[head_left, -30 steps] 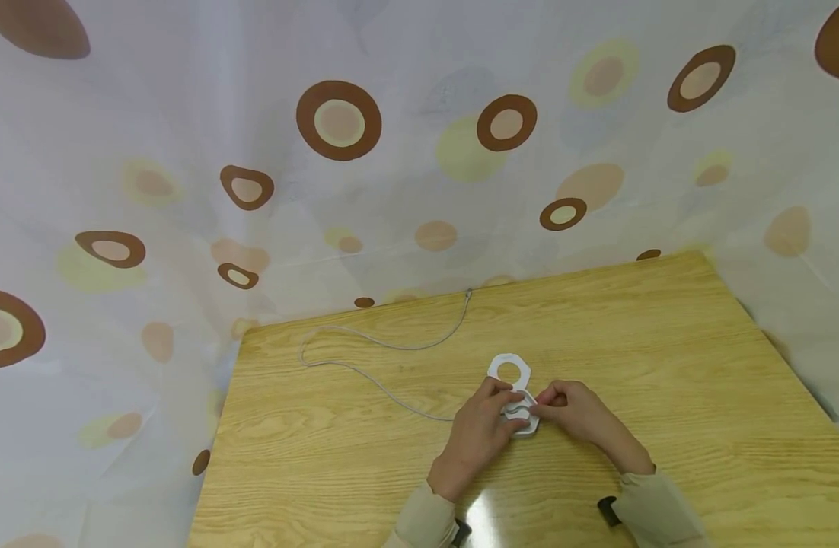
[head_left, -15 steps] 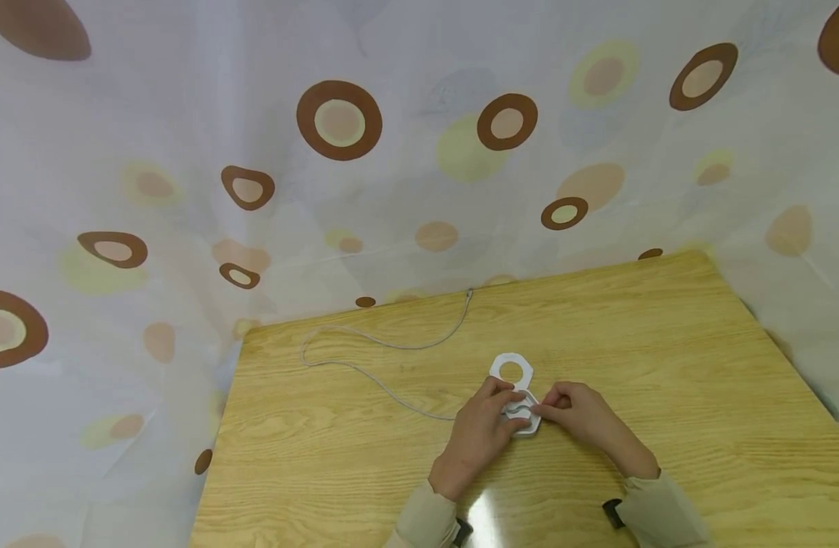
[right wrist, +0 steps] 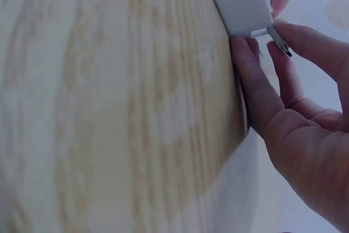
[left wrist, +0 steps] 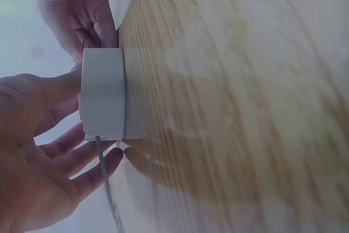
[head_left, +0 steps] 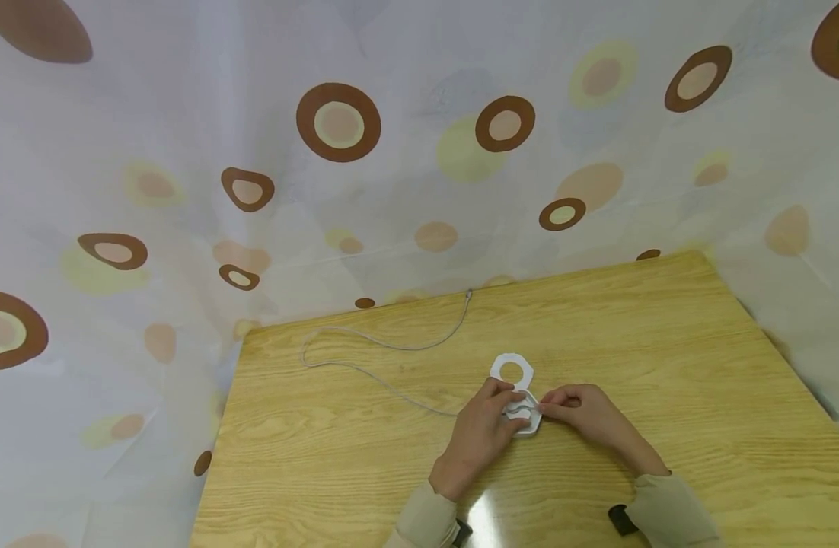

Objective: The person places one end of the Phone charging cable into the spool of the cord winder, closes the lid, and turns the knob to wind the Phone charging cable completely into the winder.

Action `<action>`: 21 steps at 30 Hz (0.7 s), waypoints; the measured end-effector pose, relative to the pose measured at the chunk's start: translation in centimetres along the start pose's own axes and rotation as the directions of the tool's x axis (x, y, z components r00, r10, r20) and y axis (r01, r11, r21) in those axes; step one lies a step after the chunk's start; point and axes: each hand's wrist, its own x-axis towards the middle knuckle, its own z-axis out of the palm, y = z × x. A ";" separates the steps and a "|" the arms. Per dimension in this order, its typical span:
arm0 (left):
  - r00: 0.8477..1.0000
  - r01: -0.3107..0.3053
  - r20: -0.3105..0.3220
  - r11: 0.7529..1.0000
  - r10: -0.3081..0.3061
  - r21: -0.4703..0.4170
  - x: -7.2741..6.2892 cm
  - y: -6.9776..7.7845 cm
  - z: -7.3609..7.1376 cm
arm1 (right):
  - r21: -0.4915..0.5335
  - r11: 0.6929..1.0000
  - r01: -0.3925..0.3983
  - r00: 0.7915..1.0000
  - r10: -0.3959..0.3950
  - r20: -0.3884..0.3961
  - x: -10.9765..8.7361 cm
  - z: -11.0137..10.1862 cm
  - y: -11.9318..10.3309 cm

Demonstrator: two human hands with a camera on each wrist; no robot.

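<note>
White case, lid at its twelve o'clock: on table, five o'clock in our head view, left hand gripping it. Grey cable: tip, we believe, pinched by right hand.

Head view downward, wrist views close

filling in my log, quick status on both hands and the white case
Left hand gripping white case. Right hand pinching small plug poking from its side. Cable loose across table. No obstruction seen at the hands.
</note>
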 end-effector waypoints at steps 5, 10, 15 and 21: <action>1.000 0.004 -0.002 1.000 -0.004 -0.011 -0.1 0.0 0.0 | 0.050 0.998 -0.045 0.999 0.046 -0.028 -0.2 -0.3 0.4; 1.000 0.006 -0.005 1.000 -0.006 -0.009 0.0 0.0 0.0 | 0.146 0.989 -0.035 0.998 0.043 -0.053 -0.3 -0.2 0.9; 1.000 0.001 -0.005 1.000 -0.001 -0.004 0.0 -0.1 -0.1 | 0.197 0.980 0.021 0.999 -0.014 -0.040 -0.3 0.3 0.9; 1.000 0.010 0.011 1.000 -0.010 -0.023 -0.1 -0.1 -0.1 | 0.132 0.991 0.033 0.999 -0.027 -0.045 -0.3 0.7 0.8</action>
